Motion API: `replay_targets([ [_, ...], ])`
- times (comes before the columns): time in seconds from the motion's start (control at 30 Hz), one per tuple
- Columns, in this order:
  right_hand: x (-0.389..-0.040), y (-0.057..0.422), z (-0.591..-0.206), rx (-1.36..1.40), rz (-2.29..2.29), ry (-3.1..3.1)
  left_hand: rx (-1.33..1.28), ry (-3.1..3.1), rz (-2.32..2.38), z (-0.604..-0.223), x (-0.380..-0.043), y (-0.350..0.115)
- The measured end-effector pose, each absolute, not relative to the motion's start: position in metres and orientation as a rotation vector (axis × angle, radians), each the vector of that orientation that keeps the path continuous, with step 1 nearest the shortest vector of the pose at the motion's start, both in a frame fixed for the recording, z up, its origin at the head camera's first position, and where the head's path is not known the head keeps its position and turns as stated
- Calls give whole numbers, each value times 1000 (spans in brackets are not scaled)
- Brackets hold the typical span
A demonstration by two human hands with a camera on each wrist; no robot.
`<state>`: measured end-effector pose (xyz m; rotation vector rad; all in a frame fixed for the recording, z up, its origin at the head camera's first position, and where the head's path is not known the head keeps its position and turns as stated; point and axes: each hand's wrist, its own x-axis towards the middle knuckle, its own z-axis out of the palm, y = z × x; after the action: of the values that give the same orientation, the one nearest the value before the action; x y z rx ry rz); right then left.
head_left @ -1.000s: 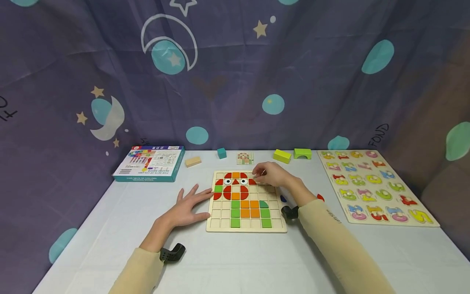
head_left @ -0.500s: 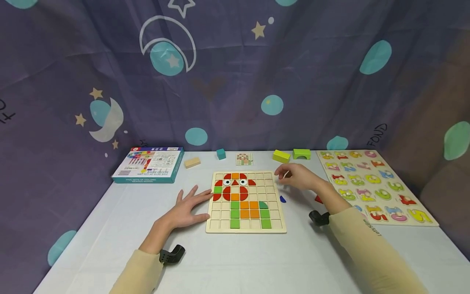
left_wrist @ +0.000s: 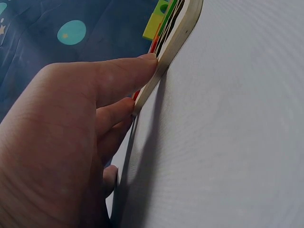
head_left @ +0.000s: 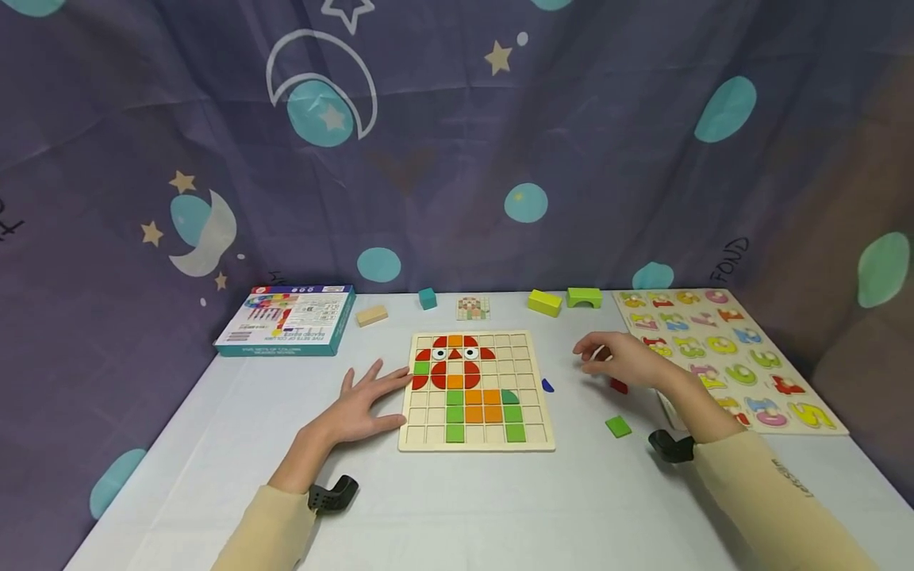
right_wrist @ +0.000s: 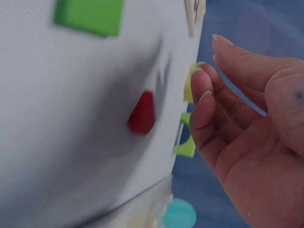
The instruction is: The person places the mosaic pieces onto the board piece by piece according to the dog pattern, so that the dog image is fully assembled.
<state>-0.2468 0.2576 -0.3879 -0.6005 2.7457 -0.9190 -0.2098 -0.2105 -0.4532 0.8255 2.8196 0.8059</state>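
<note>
A wooden grid board [head_left: 503, 358] lies mid-table, with red, orange, green and eye-marked pieces forming a figure on its left and lower middle. Its left edge is touched by the thumb and fingertips of my left hand [head_left: 362, 406], fingers spread and straight. In the left wrist view, the thumb rests against the board's wooden rim. My right hand [head_left: 623, 360] hovers right of the board, fingers loosely bent and holding nothing. Close under it lies a red piece [head_left: 619, 386], also visible in the right wrist view. A green square [head_left: 618, 427] and a dark blue piece [head_left: 547, 385] lie nearby.
A number puzzle board [head_left: 760, 387] lies at the right, partly under the right forearm. Along the back are a boxed set [head_left: 278, 325], a plain wooden block [head_left: 372, 316], a teal cube [head_left: 427, 299], a pattern card [head_left: 474, 308], a yellow block [head_left: 545, 303] and a green arch [head_left: 584, 296].
My right hand has moved from over the grid board's upper right out to the right, above the red piece, uncovering the green square. My left hand stays at the board's edge.
</note>
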Motion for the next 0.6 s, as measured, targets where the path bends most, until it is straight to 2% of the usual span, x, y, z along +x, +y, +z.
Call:
replay_targets([
  [0.6, -211, 286, -396, -615, -942, 2685, 817, 2821, 821, -454, -209, -210],
])
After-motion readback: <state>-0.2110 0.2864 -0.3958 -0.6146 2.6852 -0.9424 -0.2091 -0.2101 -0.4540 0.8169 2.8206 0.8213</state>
